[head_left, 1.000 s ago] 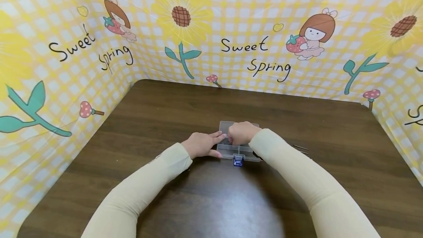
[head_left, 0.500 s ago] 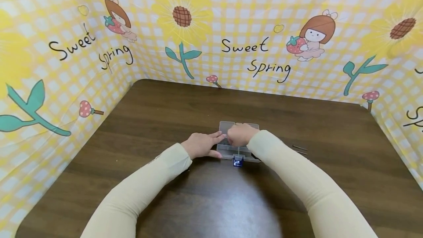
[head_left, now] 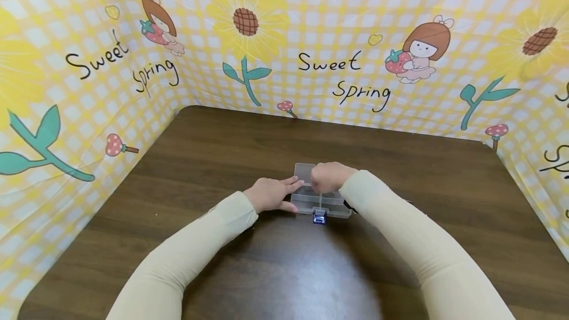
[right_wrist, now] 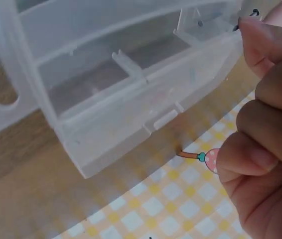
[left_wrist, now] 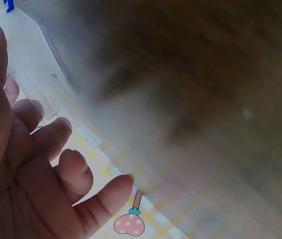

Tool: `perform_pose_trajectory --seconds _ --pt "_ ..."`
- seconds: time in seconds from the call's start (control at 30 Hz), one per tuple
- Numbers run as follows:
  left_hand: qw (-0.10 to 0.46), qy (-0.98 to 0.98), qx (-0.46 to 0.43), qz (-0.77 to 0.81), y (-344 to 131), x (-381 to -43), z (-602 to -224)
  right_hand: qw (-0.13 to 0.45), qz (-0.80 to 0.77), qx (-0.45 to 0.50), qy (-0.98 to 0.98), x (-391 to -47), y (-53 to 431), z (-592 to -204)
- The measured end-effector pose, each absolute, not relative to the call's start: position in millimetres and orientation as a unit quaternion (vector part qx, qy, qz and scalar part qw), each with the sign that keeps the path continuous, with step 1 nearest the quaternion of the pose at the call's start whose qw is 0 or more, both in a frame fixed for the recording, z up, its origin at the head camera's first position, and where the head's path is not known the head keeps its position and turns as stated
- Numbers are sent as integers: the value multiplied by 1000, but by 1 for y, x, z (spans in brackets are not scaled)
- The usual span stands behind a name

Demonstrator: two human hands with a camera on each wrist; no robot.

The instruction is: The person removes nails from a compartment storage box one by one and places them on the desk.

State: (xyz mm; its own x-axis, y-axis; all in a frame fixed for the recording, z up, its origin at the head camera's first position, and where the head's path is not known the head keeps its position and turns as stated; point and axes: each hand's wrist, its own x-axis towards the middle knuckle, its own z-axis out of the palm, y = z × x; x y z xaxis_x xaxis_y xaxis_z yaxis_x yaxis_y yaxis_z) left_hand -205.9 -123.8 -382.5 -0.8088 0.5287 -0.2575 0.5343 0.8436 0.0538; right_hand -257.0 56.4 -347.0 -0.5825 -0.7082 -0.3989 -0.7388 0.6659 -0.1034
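Observation:
A clear plastic compartment box (head_left: 306, 205) with a blue latch (head_left: 319, 217) lies open on the table. At its left side is my left hand (head_left: 268, 194), its fingers spread and fingertips at the box edge; the left wrist view shows the fingers loosely extended around the box wall (left_wrist: 26, 45). My right hand (head_left: 331, 177) is over the back of the box. In the right wrist view, its thumb and forefinger pinch a small dark screw-like piece (right_wrist: 236, 28), mostly hidden by the fingers. Another small dark piece (right_wrist: 200, 23) shows in a far compartment.
A thin metal rod (head_left: 409, 202) pokes out beyond the right sleeve on the brown table (head_left: 213, 157). A yellow checked cloth (head_left: 284, 38) stands around the table's back and sides. The box has a hanging tab (right_wrist: 4, 112) at one end.
My right hand has shifted slightly right and up over the box, and its sleeve now covers most of the thin metal rods. The left hand has stayed in place.

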Motion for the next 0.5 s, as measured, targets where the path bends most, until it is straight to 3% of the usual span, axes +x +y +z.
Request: perform_pose_trajectory --seconds 0.5 --pt "126 951 282 -12 -124 -207 -381 183 -7 -415 891 -269 100 -335"
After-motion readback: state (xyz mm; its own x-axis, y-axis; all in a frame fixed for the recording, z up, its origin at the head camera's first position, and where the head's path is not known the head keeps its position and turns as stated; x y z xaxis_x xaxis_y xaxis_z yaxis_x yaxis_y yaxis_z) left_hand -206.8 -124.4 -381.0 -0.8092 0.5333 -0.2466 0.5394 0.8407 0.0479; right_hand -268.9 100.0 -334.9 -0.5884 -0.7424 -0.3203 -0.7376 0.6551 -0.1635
